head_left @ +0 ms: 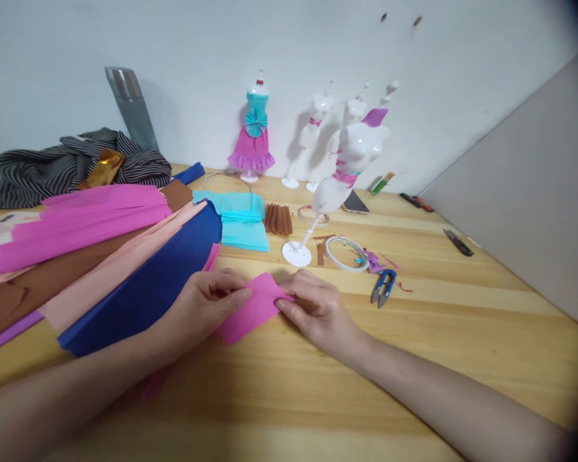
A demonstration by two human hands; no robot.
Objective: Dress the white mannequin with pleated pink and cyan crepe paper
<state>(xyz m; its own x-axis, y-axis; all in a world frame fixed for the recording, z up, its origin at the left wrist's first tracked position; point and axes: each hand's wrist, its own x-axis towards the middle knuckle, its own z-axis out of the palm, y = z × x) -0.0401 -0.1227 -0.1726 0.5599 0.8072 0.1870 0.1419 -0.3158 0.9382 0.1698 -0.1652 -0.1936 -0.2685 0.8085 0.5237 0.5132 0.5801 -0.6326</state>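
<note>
Between both hands a small piece of pink crepe paper [250,311] is held just above the wooden table. My left hand [212,301] pinches its left side between thumb and fingers. At its right edge my right hand [315,308] grips it, thumb against the curled fingers. Part of another pink strip [212,256] shows behind my left hand. Closest beyond the hands stands a white mini dress form [340,173] on a round base, tilted in view, with pink bands around its waist and a purple piece at the neck.
Crepe sheets in pink, brown, peach and blue [158,276] spread across the left. Turquoise paper [243,221], pleated brown paper [279,219], a tape roll [347,254], blue thread snips [384,287] and a box cutter [457,242] lie around. A dressed form [256,128] stands at the wall.
</note>
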